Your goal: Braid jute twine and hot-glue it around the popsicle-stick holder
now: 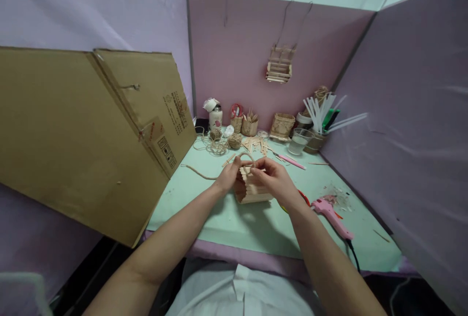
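A small basket of pale wooden craft sticks lies on its side on the table, its open end facing left. At its upper edge, a thick jute rope curves in a loop between my hands. My left hand is closed on the rope at the basket's left rim, thumb pressed against the fingers. From the other side, my right hand pinches the rope above the basket's top side. The loose tail of the rope trails left across the table. My fingers partly hide where the rope meets the sticks.
Right of my right forearm lies a pink glue gun with scraps behind it. A pink craft knife, loose sticks, twine balls and a plastic cup lie farther back. Large cardboard leans at left.
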The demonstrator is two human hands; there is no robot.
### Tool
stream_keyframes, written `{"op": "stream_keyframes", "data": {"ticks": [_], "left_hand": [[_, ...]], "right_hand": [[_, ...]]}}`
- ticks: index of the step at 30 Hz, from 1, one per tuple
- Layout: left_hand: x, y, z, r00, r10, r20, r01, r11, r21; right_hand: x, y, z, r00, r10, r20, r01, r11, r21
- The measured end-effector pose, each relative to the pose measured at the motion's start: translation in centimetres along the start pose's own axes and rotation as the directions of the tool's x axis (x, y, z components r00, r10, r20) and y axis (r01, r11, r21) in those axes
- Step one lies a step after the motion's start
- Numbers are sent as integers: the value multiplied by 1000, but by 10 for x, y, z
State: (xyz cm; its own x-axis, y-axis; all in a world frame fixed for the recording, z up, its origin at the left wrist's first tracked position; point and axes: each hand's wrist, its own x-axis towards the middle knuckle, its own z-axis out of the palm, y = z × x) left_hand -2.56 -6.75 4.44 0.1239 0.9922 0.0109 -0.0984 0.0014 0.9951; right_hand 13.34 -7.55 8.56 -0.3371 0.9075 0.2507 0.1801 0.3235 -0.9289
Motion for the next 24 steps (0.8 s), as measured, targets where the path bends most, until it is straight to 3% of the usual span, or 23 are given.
{"op": "stream_keyframes", "data": {"ticks": [5,13,18,24], "left_hand": [[1,-2,-2,1000,25,-1,-25,999,49],[2,-3,-2,1000,9,11,-10,999,41],[4,-4,-3,1000,-18,7,18,999,34],[7,-4,-5,998,-55,24,55,998,-13]], "right_hand": [[-25,15,3,984,-153,-93,154,988,4],[-56,32,20,870,-423,-253,442,897,21],[-71,40,17,782,-596,-181,571,802,-175],[-81,45,12,766,-632,-112,580,756,-304]]}}
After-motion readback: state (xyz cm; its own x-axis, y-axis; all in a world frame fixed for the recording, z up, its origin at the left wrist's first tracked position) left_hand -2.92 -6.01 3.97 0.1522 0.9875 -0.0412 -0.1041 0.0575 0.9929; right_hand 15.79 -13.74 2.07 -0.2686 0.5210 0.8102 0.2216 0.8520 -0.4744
